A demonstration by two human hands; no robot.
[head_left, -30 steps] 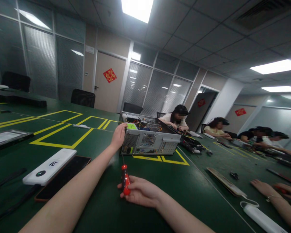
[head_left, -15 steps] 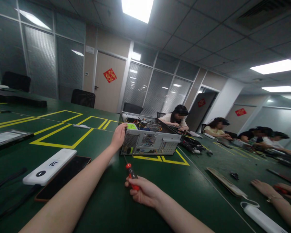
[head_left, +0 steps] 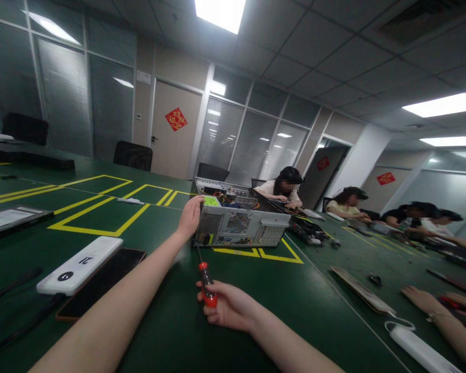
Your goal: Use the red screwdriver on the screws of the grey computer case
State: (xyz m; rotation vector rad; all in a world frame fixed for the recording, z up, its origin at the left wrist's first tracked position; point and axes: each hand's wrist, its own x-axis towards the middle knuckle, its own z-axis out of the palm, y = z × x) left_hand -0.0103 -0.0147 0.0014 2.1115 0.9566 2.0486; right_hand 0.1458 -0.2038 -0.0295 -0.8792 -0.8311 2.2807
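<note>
An open grey computer case [head_left: 241,226] lies on the green table [head_left: 303,300] inside yellow floor-tape marks. My left hand [head_left: 189,217] reaches out and grips the case's near left corner, fingers wrapped over its top edge. My right hand [head_left: 227,306] rests on the table nearer to me, closed round the red handle of a screwdriver [head_left: 205,282]. The thin shaft points away from me toward the bottom left of the case.
A white device [head_left: 79,265] lies on a dark tablet [head_left: 104,282] at my left. A white power strip [head_left: 423,349] and another person's hands [head_left: 442,304] are at the right. Several seated people work further along the table. Loose parts and a flat panel [head_left: 359,290] lie between.
My right hand has turned the screwdriver a little, tilting its handle right and then back toward upright. My left hand stays on the case corner.
</note>
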